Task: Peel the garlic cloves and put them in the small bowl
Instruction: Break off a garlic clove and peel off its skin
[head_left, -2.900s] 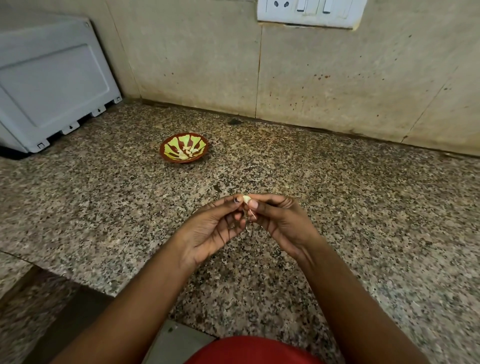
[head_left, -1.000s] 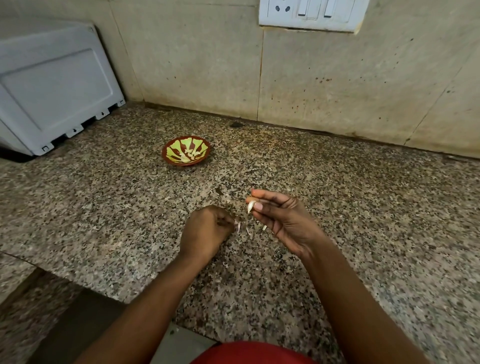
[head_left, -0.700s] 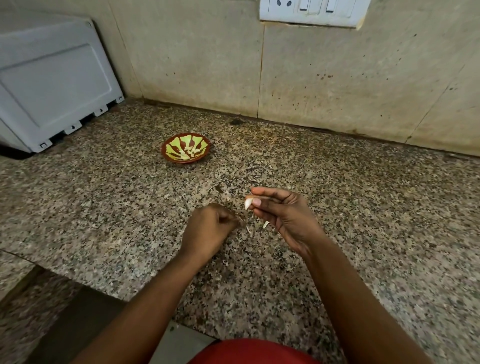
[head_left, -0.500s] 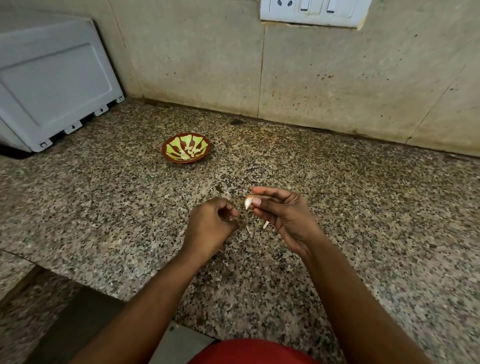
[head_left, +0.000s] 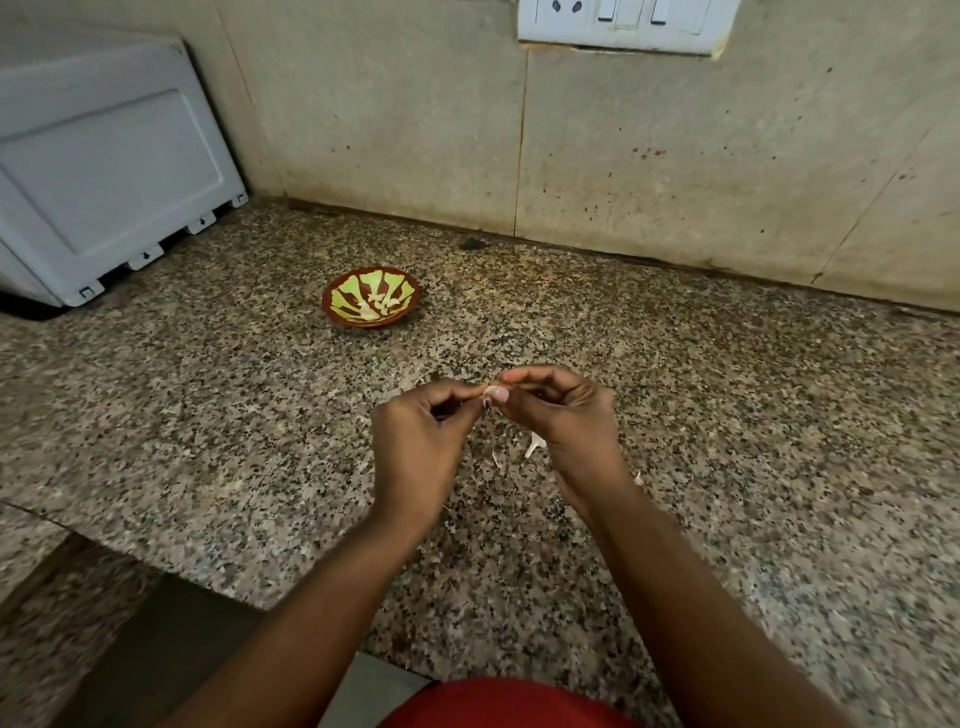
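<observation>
My right hand (head_left: 561, 415) pinches a small pale garlic clove (head_left: 491, 391) between thumb and forefinger, above the middle of the granite counter. My left hand (head_left: 421, 436) meets it from the left, its fingertips pinching the clove's end. Most of the clove is hidden by the fingers. The small brown bowl with a green leaf pattern (head_left: 337, 306) sits farther back to the left, holding a few pale cloves (head_left: 382, 304). Bits of garlic skin (head_left: 534, 446) lie on the counter under my hands.
A white appliance (head_left: 104, 166) stands at the back left corner. The tiled wall with a switchboard (head_left: 623, 23) runs along the back. The counter's front edge (head_left: 130, 556) steps down at the lower left.
My left hand, down near the counter with curled fingers a second ago, has risen and rejoined my right hand at the clove. The right hand has kept hold of the clove.
</observation>
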